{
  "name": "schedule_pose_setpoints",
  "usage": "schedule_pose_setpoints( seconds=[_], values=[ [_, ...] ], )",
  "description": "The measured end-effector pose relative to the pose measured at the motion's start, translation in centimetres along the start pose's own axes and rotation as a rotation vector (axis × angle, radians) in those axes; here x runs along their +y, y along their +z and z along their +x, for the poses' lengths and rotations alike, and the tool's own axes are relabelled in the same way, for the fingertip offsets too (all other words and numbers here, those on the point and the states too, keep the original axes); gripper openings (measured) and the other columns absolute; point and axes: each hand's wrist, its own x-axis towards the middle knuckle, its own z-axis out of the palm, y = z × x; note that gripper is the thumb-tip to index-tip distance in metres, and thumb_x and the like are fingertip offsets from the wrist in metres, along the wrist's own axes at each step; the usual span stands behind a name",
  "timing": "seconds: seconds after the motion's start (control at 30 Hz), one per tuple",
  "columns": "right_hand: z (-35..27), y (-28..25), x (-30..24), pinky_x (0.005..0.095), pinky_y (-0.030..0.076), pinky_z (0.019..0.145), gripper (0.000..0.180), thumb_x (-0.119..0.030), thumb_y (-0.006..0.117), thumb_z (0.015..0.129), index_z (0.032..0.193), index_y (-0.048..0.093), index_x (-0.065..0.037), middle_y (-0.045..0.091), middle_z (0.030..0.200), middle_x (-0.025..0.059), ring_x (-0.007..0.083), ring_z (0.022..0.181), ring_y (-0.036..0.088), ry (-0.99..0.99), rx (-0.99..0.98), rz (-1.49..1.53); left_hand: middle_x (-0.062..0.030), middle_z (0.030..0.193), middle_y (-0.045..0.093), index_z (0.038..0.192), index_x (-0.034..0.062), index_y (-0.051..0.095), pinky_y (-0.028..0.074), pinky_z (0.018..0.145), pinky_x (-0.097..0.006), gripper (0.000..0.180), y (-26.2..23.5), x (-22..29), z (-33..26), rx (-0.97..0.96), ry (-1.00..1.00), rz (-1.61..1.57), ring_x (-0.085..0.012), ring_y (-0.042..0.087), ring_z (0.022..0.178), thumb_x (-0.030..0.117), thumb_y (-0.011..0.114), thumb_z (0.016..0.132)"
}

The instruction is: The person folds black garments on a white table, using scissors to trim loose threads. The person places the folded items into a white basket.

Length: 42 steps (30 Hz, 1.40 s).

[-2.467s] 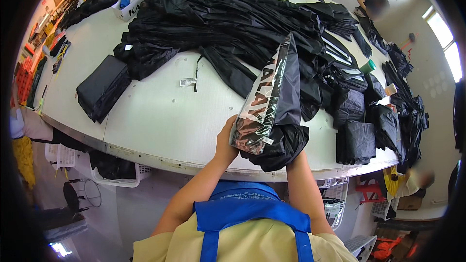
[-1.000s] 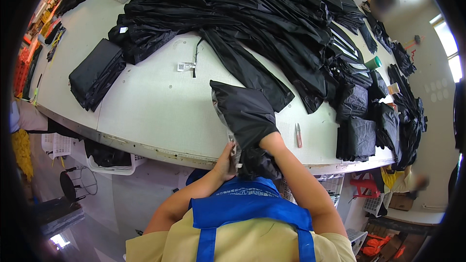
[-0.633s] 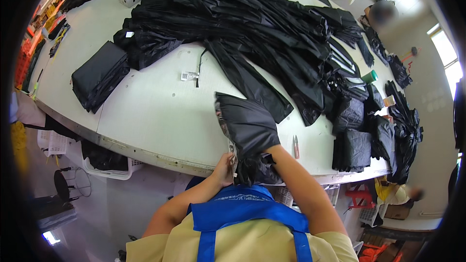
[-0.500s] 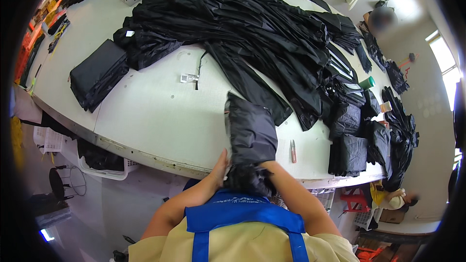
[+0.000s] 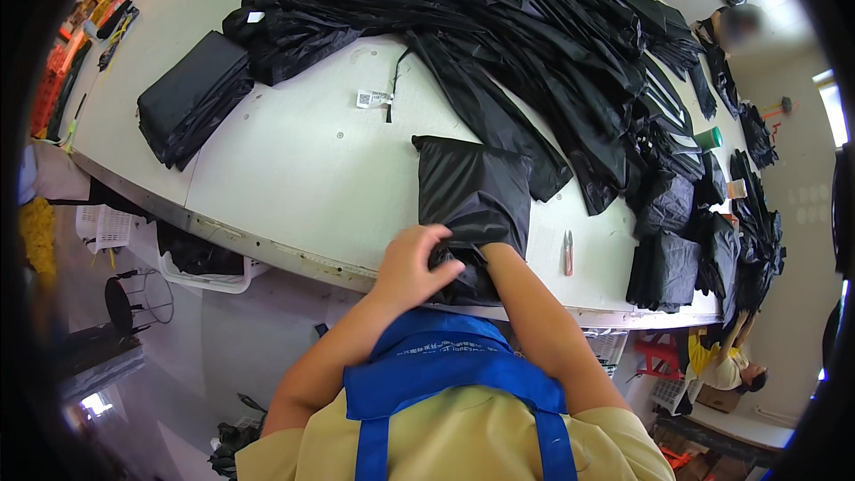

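A black plastic bag (image 5: 476, 196), stuffed with something dark, lies flat on the white table (image 5: 285, 178) near its front edge. My left hand (image 5: 411, 260) curls over the bag's bunched near end. My right forearm reaches in beside it; my right hand (image 5: 495, 256) is tucked into the bag's end, with only the wrist showing and the fingers hidden.
A large heap of black garments (image 5: 499, 27) covers the far table. A folded black stack (image 5: 191, 98) lies at the left and a white tag on a cord (image 5: 374, 98) in the middle. Small snips (image 5: 567, 252) and packed black bundles (image 5: 663, 267) lie to the right. Other people (image 5: 726, 365) work nearby.
The bag, held upright in both hands before, has been laid flat on the table. My hands have come down to its near end at the table edge.
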Motion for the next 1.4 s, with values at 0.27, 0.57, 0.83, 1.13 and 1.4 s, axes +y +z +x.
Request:
schedule_pose_setpoints(
  seconds=[0.27,0.57,0.83,1.13,1.4],
  values=[
    [-0.9,0.3,-1.3,0.0354,0.021,0.115,0.063,-0.044,0.05,0.091,0.142,0.041,-0.007,0.036,0.149,0.0136,0.0279,0.139,0.03,-0.031,0.018,0.004,-0.0052,0.085,0.056,0.09,0.0129,0.069,0.043,0.075,-0.037,0.016,3.0,0.9,-1.7,-0.453,0.422,0.499,-0.0247,0.056,0.086,0.016,0.058,0.08],
    [-3.1,0.6,-1.6,0.0359,0.02,0.115,0.064,-0.044,0.049,0.092,0.142,0.041,-0.007,0.035,0.149,0.0141,0.0282,0.139,0.03,-0.051,0.035,0.004,-0.0095,0.085,0.053,0.087,0.0079,0.052,0.048,0.062,-0.042,0.02,4.0,1.3,0.2,-0.102,0.176,0.37,-0.0301,0.058,0.077,0.006,0.066,0.072],
    [-1.3,1.9,-1.3,0.0363,0.02,0.115,0.064,-0.045,0.049,0.092,0.142,0.04,-0.007,0.035,0.149,0.0145,0.0285,0.139,0.03,-0.052,0.009,-0.01,-0.0078,0.071,0.049,0.075,0.0084,0.049,0.048,0.056,-0.037,0.012,4.4,0.9,0.3,-0.204,0.539,0.168,-0.0256,0.058,0.066,0.005,0.061,0.073],
    [5.2,3.6,-0.1,0.0368,0.019,0.115,0.064,-0.046,0.048,0.092,0.143,0.04,-0.007,0.035,0.149,0.0149,0.0288,0.138,0.03,-0.104,-0.155,0.036,-0.0139,0.132,0.047,0.143,0.0011,0.03,0.029,0.108,-0.037,0.079,4.8,-4.0,-2.7,0.078,-0.83,-0.814,-0.0266,0.042,0.124,0.024,0.074,0.081],
    [1.0,5.4,-2.0,0.0372,0.019,0.115,0.064,-0.046,0.047,0.093,0.143,0.04,-0.007,0.035,0.149,0.0153,0.0291,0.138,0.03,-0.159,-0.111,0.012,-0.0126,0.139,0.042,0.145,0.0018,0.024,0.032,0.107,-0.035,0.092,3.8,-2.9,-2.8,-0.279,-0.826,-0.914,-0.0241,0.04,0.127,0.006,0.078,0.07]
  ],
)
